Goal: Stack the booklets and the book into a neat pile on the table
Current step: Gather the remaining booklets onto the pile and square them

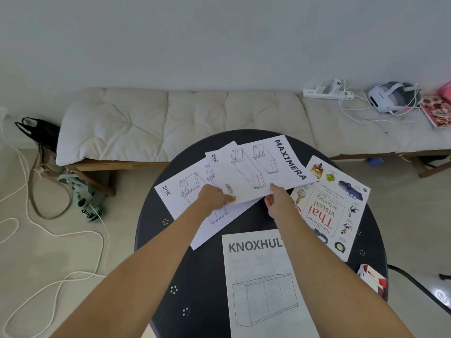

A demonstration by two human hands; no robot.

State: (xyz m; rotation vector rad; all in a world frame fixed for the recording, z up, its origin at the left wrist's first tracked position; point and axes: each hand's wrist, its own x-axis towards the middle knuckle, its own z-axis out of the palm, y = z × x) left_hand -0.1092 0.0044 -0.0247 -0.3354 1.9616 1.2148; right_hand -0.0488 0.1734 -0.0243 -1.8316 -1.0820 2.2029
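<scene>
On the round black table (202, 269) lie several white booklets and one book. The MAXIMERA booklet (258, 167) is lifted at its near edge; my left hand (214, 197) and my right hand (278, 201) both grip that edge. Under it lies another white booklet (180, 191) with a drawer drawing, and a third one (211, 158) peeks out between them. The Thai visual dictionary book (334, 206) rests flat to the right, touching the MAXIMERA booklet's corner. The KNOXHULT booklet (263, 284) lies flat nearest me, partly under my right forearm.
A small red and white box (373, 280) sits at the table's right edge. Behind the table runs a cushioned bench (170, 118) with a power strip (327, 92), a headset (390, 97) and a magazine (436, 111). Ropes and bags (48, 167) lie on the floor at left.
</scene>
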